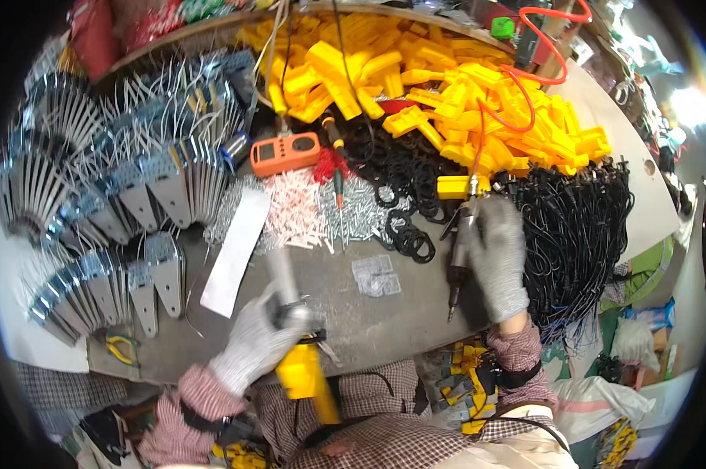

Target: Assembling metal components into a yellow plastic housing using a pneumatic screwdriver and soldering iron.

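Note:
A grey glove covers my left hand [263, 336], closed around a yellow plastic housing [300, 372] at the table's near edge. From the top of that grip a blurred grey metal plate [282, 275] sticks up, apparently joined to the housing. My right hand [500, 254], also gloved, is wrapped round a dark power screwdriver [461, 262] whose bit points down toward the tabletop. A red coiled hose [531, 102] runs up from the tool's rear. Between the hands lies a small clear plastic piece [376, 276] beside a white paper strip [235, 254].
Yellow housings [478, 102] heap at the back, with black cords [575, 242] at right. Metal plates with wires [146, 187] fill the left. Mid-table hold screws [361, 211], pink sleeves [294, 207], black rings [411, 234], an orange meter [285, 153], a screwdriver [338, 187] and pliers [122, 350].

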`<state>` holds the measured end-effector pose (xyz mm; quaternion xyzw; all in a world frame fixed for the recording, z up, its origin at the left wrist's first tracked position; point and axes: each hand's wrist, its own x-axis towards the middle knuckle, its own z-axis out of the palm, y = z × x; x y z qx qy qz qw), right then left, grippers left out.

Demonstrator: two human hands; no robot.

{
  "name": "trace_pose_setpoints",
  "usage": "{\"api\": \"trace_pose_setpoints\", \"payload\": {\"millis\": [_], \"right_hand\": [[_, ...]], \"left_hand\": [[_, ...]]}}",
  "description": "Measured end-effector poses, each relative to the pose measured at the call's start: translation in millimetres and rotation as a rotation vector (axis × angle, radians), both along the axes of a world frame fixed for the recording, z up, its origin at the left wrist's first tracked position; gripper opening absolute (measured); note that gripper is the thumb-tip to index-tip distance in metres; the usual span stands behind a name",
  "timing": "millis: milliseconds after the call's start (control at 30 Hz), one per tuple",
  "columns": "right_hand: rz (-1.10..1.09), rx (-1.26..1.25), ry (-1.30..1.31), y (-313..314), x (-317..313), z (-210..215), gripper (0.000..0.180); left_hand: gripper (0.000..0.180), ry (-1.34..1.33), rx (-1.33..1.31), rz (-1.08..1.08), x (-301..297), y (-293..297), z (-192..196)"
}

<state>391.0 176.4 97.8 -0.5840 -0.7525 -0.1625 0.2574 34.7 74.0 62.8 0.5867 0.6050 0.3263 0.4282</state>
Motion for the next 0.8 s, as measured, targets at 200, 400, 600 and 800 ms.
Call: {"api": "trace_pose_setpoints", "payload": {"millis": [200, 400, 600, 800], "right_hand": [[0.169, -0.369, -0.228, 13, -62, -44, 0.038], [0.27, -0.47, -0.252, 30, -55, -51, 0.032], [0.304, -0.438, -0.271, 79, -58, -32, 0.021], [0.268, -0.698, -0.125, 38, -67, -27, 0.046]], "left_hand": [[0.041, 0.495, -0.097, -0.103, -31, -51, 29], [0.061, 0.528, 0.467, -0.377, -16, 3, -21], [0.056, 0.544, 0.496, -0.156, 1, -15, -37], [0.057, 0.441, 0.401, -0.159, 0, -9, -30]]}}
